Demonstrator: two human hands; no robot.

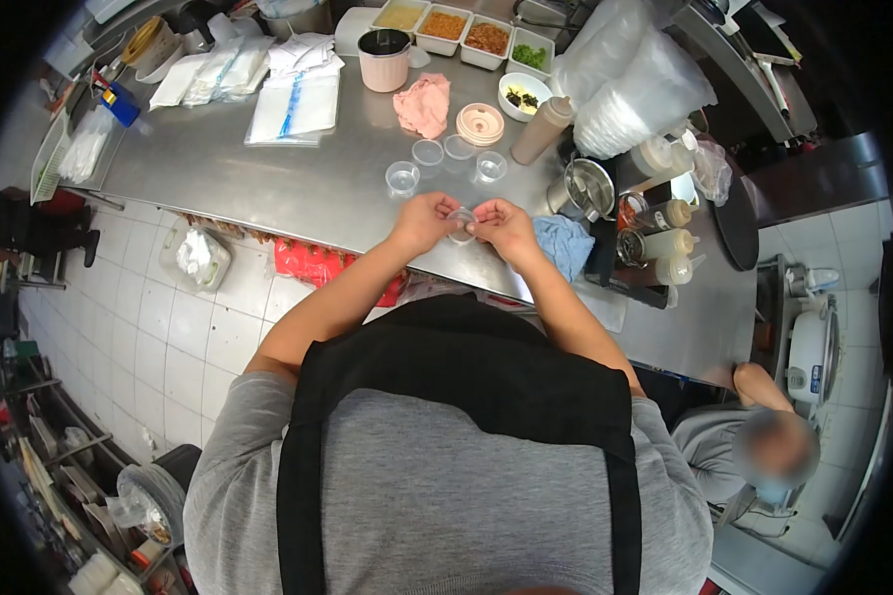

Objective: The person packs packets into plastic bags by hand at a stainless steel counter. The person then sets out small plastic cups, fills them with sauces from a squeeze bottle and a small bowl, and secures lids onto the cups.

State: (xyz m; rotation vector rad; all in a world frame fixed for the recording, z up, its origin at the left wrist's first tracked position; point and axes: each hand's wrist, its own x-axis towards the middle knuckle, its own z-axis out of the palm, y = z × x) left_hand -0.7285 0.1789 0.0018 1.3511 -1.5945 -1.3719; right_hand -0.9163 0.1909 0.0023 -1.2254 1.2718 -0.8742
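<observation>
At the front edge of the steel counter, my left hand (429,220) and my right hand (504,230) pinch a small clear plastic cup (460,226) between them, one on each side. Whether a lid sits on it is too small to tell. Just beyond my hands stand two more clear cups, a left cup (403,178) and a right cup (489,167). Between these lie clear round lids (428,153). A crumpled blue cloth (563,248) is just right of my right hand.
Behind the cups are a pink lid (479,124), a pink cloth (424,105), a pink canister (384,64) and a white bowl (524,96). Food trays (486,42) line the back. Squeeze bottles (670,243) and a metal pot (580,189) crowd the right. Another person (729,446) is at lower right.
</observation>
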